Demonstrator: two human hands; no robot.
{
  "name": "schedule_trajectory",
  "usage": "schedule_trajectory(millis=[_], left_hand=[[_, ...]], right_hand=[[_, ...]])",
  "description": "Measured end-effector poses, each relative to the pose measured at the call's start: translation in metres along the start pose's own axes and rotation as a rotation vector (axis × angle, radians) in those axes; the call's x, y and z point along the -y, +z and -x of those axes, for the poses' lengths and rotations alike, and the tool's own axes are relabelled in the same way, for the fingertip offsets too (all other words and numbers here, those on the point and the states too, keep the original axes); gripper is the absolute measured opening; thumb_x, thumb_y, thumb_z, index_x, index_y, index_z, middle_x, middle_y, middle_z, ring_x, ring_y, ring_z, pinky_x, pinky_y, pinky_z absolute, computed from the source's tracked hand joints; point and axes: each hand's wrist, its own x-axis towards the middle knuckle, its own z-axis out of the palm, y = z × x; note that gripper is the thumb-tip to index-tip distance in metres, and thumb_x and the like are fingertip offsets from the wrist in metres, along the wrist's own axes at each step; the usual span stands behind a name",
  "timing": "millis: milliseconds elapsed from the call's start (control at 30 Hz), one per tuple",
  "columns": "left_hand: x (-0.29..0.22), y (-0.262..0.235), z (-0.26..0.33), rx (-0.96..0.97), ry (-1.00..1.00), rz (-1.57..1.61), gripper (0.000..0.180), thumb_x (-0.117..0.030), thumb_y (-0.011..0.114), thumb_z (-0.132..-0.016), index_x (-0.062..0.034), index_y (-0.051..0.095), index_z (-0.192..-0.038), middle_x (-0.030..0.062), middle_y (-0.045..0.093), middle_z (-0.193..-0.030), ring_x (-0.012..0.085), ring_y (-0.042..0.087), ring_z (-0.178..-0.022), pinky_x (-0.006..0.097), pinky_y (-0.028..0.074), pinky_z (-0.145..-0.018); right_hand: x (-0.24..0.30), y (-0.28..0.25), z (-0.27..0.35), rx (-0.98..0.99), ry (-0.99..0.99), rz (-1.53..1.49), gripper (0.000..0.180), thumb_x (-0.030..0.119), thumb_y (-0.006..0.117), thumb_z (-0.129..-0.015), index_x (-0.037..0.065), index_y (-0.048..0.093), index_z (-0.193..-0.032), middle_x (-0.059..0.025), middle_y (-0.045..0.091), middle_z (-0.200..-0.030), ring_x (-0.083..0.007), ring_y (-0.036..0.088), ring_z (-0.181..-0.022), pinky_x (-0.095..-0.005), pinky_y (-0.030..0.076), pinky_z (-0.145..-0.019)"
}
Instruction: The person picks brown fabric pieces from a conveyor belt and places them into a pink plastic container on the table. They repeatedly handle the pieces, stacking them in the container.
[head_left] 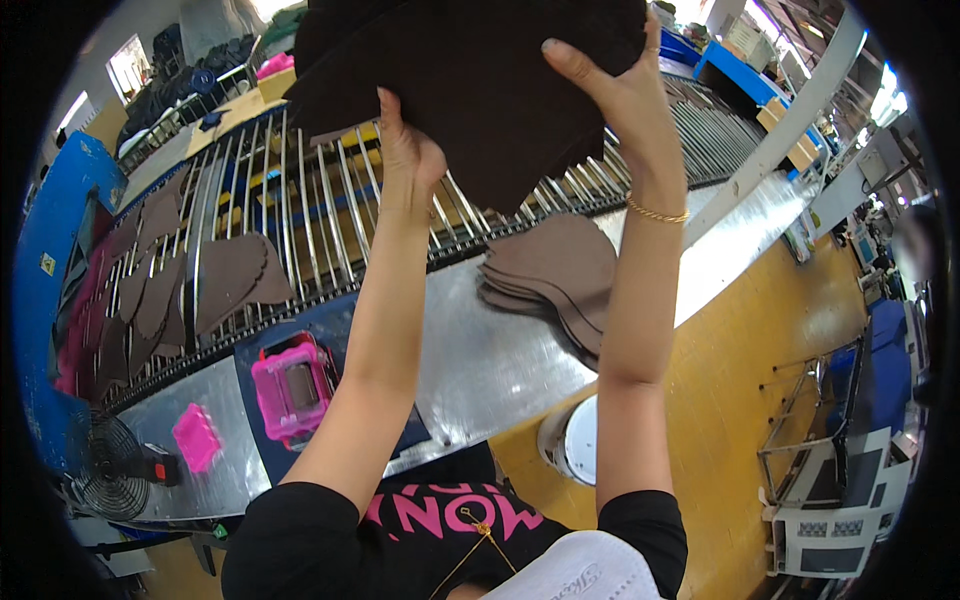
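- Bright daylight pours in from windows [128, 62] far back and at the right.
- The steel table [490, 350] gleams with soft glare.
- Straight edges bow near the black fisheye rim; right edge blurs.

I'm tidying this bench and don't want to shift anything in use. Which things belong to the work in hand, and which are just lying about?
In use: dark brown sheets, held up by left hand and right hand; brown cut pieces; roller rack.
Lying about: pink box; pink pad; small fan.
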Motion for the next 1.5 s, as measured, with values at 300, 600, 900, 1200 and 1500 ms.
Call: schedule_trajectory(millis=[300, 600, 900, 1200, 1500], left_hand=[[0.006, 0.066, 0.055, -0.256, -0.086, -0.152, 0.059, -0.052, 0.059, -0.084, -0.0104, 0.053, -0.125, 0.0091, 0.054, -0.127, 0.0292, 0.050, -0.116, 0.048, 0.037, -0.102], [0.017, 0.032, 0.080, -0.156, -0.113, 0.081, 0.064, -0.055, 0.059, -0.082, -0.0055, 0.053, -0.123, 0.0124, 0.057, -0.121, 0.0262, 0.054, -0.111, 0.043, 0.043, -0.098], [-0.018, 0.022, 0.094, -0.244, -0.191, 0.144, 0.058, -0.052, 0.061, -0.083, -0.0062, 0.056, -0.118, 0.0113, 0.062, -0.111, 0.0241, 0.061, -0.097, 0.040, 0.051, -0.086], [-0.005, 0.000, 0.095, -0.353, -0.297, 0.252, 0.050, -0.050, 0.065, -0.081, -0.0081, 0.063, -0.108, 0.0101, 0.065, -0.103, 0.0234, 0.065, -0.090, 0.041, 0.056, -0.080], [-0.017, -0.002, 0.102, -0.337, -0.240, 0.258, 0.059, -0.056, 0.065, -0.078, -0.0065, 0.063, -0.110, 0.0124, 0.064, -0.109, 0.0258, 0.062, -0.096, 0.043, 0.051, -0.088]], right_hand=[[0.032, -0.051, 0.043, -0.038, -0.010, 0.018, 0.066, 0.039, 0.065, -0.084, -0.001, 0.039, -0.130, -0.0170, 0.056, -0.116, -0.0237, 0.052, -0.111, -0.0343, 0.041, -0.095], [-0.188, -0.158, 0.284, 0.227, 0.979, 0.904, 0.071, 0.064, 0.062, -0.073, -0.006, 0.064, -0.086, -0.0230, 0.065, -0.081, -0.0362, 0.063, -0.080, -0.0414, 0.048, -0.072], [-0.191, -0.091, 0.259, 0.032, 1.457, 1.085, 0.101, 0.071, 0.072, -0.056, 0.001, 0.052, -0.126, -0.0237, 0.034, -0.141, -0.0416, 0.032, -0.131, -0.0619, 0.028, -0.102], [-0.220, -0.109, 0.271, -0.002, 1.288, 1.119, 0.112, 0.062, 0.081, -0.048, -0.015, 0.046, -0.121, -0.0312, 0.053, -0.121, -0.0419, 0.052, -0.114, -0.0433, 0.042, -0.097], [-0.223, -0.120, 0.272, -0.073, 1.304, 0.748, 0.085, 0.038, 0.088, -0.052, -0.014, 0.055, -0.111, -0.0262, 0.061, -0.110, -0.0339, 0.062, -0.100, -0.0369, 0.048, -0.087]])
